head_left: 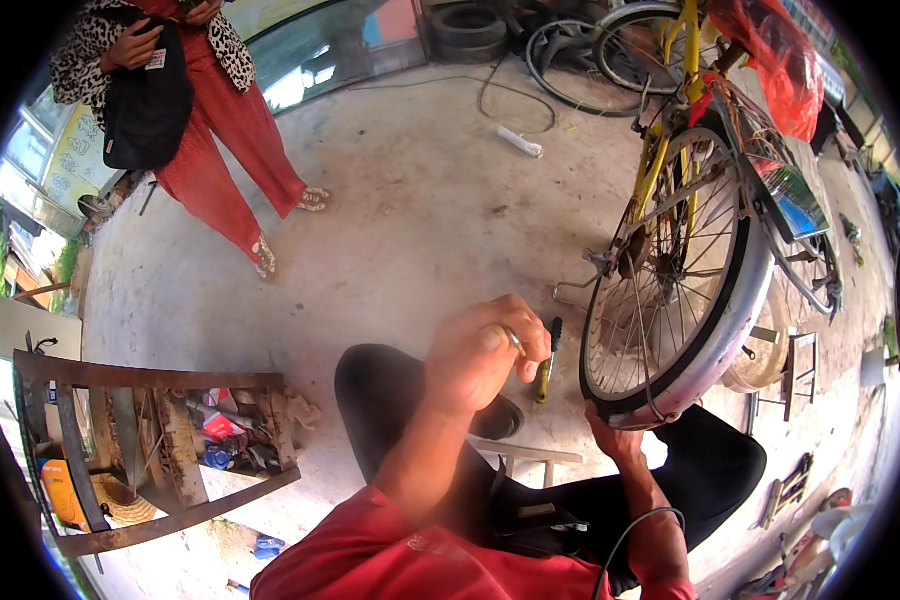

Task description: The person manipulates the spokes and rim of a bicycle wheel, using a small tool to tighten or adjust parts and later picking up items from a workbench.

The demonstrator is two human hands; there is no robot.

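Bicycle wheel (667,265) at the right hand (615,432), left hand (482,355) clear of it

From my distant seat I take the wheel as my landmark. Largest is the yellow-framed bicycle (653,180) that carries it, reaching away beyond it. Well off to the wheel's left stands a person in red trousers (225,150); nearer me on that side is a rusty metal rack (160,378).

The wheel stands on edge, to the right of the left hand and beyond the right one. Its long axis, as I see it, slants from upper right down to a near end at lower left. A pale mudguard (722,350) curves round its right and near edge.

The hands are apart. The right is nearer, touching that low end, wheel or mudguard; its fingers are partly hidden, so I cannot tell whether it grips. The left is left of the wheel, fingers curled.

Just left of the wheel, a yellow-and-black hand tool (546,372) points away from me. Smallest is a shiny bit (515,342) at the left fingers; I cannot tell whether it is held or worn.
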